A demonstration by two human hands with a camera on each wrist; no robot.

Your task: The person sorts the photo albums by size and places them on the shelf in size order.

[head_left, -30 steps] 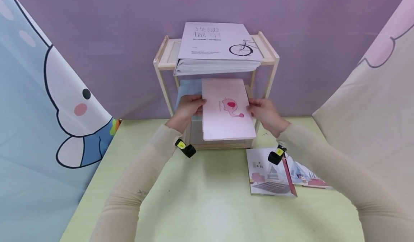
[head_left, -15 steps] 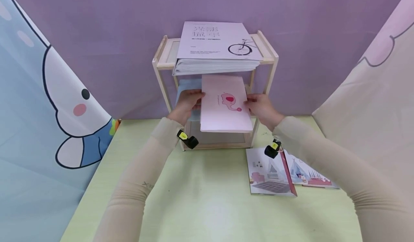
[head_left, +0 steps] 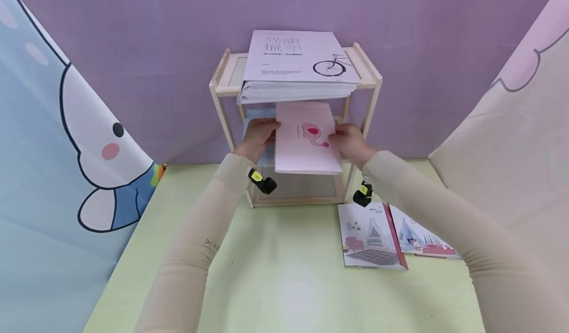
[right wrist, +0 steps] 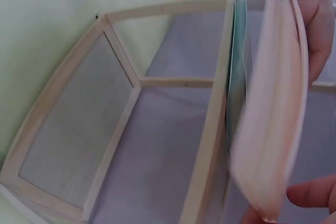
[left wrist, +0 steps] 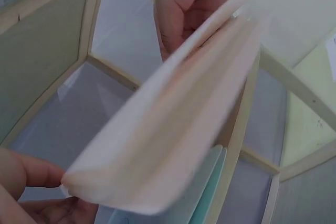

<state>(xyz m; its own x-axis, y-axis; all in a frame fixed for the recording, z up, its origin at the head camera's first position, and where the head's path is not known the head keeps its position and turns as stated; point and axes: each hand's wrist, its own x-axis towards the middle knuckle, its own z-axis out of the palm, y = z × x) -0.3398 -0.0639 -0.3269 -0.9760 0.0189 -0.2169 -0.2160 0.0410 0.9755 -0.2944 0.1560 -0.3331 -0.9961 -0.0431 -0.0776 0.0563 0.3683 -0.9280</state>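
A pink notebook with a red elephant on its cover is held flat between my two hands at the front of the rack's middle shelf. My left hand pinches its left edge, thumb on top. At the right edge my right hand pinches it the same way. Both wrist views show the notebook's pages slightly fanned and blurred. Below it, a light blue notebook lies on the middle shelf, partly covered by the left hand and the pink notebook. A second, teal edge shows there in the left wrist view.
The wooden rack stands against a purple cloth backdrop. On its top shelf lies a thick white book with a bicycle drawing, overhanging the front. Two picture books lie on the green table at right, near my right forearm.
Both hands have moved the pink notebook away from me, deeper into the rack beneath the top shelf. The front part of the bottom shelf has come into view.
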